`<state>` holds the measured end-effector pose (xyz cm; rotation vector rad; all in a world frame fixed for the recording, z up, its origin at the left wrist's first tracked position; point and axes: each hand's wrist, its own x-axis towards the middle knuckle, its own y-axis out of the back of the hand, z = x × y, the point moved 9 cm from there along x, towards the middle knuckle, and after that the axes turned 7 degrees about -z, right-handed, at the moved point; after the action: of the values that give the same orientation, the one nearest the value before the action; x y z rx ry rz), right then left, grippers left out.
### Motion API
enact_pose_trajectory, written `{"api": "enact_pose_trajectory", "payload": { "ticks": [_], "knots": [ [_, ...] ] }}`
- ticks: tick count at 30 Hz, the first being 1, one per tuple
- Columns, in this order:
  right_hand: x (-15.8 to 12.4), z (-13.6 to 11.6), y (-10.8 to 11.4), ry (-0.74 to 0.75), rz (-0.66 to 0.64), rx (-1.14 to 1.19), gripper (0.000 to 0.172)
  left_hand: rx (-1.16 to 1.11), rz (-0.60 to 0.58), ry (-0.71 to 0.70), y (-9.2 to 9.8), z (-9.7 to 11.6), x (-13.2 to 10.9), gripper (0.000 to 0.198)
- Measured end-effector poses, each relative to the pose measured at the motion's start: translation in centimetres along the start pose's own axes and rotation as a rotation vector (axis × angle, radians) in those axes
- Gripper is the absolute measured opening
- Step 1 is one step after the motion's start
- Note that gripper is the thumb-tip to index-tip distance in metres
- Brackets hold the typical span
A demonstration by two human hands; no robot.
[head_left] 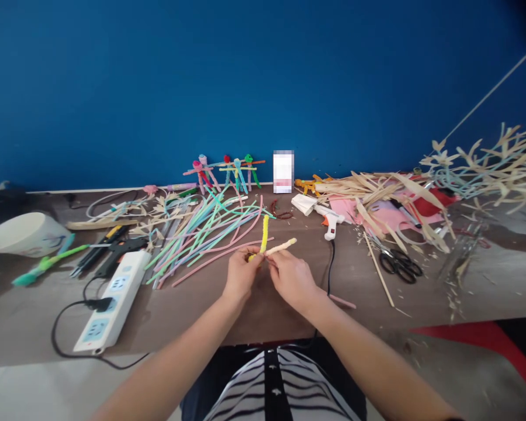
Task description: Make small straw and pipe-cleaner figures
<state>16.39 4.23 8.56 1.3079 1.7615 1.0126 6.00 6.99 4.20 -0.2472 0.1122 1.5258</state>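
Over the front middle of the table, my two hands are close together with their fingers pinched shut. A bright yellow pipe cleaner (265, 231) is in the fingers of my left hand (240, 273), its upper part standing up and its lower end bent at the fingertips. My right hand (293, 279) is closed on a cream pipe cleaner (283, 247), which points away to the right. The two pieces meet between my fingertips; whether they are joined there is hidden. Past my left hand lies a loose pile of pastel pipe cleaners (206, 231).
A white glue gun (331, 222) and black-handled scissors (401, 266) lie to the right, with dried husk strips (359, 187) behind. Left are a white power strip (114, 301), a dark glue gun (118, 254) and a white bowl (24, 234). Several pipe-cleaner figures (237, 172) stand against the blue wall.
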Motion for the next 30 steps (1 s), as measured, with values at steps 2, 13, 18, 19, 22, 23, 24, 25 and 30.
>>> {"api": "enact_pose_trajectory", "payload": {
  "ticks": [2,13,18,19,22,23,24,25,30],
  "knots": [
    [-0.1,-0.2,-0.4,-0.001,0.004,0.016,0.028,0.038,0.0,-0.053,0.0,0.3,0.0,0.018],
    [-0.1,1.0,0.5,-0.008,0.092,0.109,0.022,-0.226,-0.392,0.076,-2.3,-0.1,-0.6,0.032],
    [-0.5,0.5,0.5,-0.009,0.082,0.07,0.021,-0.204,-0.374,0.033,-2.2,-0.2,-0.6,0.031],
    [-0.6,0.3,0.5,-0.006,0.075,0.068,0.02,-0.204,-0.368,0.03,-2.2,-0.3,-0.6,0.03],
    [-0.6,0.0,0.4,0.013,0.05,0.08,0.017,-0.2,-0.362,0.016,-2.3,-0.2,-0.6,0.027],
    [-0.6,-0.1,0.4,0.016,0.043,0.09,0.015,-0.192,-0.367,0.013,-2.4,-0.1,-0.6,0.025],
    [-0.5,-0.1,0.4,0.016,0.037,0.098,0.013,-0.184,-0.374,0.014,-2.5,0.0,-0.7,0.024],
    [-0.4,-0.1,0.4,0.012,0.033,0.105,0.012,-0.174,-0.383,0.018,-2.6,0.0,-0.7,0.024],
    [-0.3,0.2,1.0,0.011,0.046,0.145,0.009,-0.159,-0.429,0.053,-2.9,-0.1,-0.9,0.024]
  ]
}}
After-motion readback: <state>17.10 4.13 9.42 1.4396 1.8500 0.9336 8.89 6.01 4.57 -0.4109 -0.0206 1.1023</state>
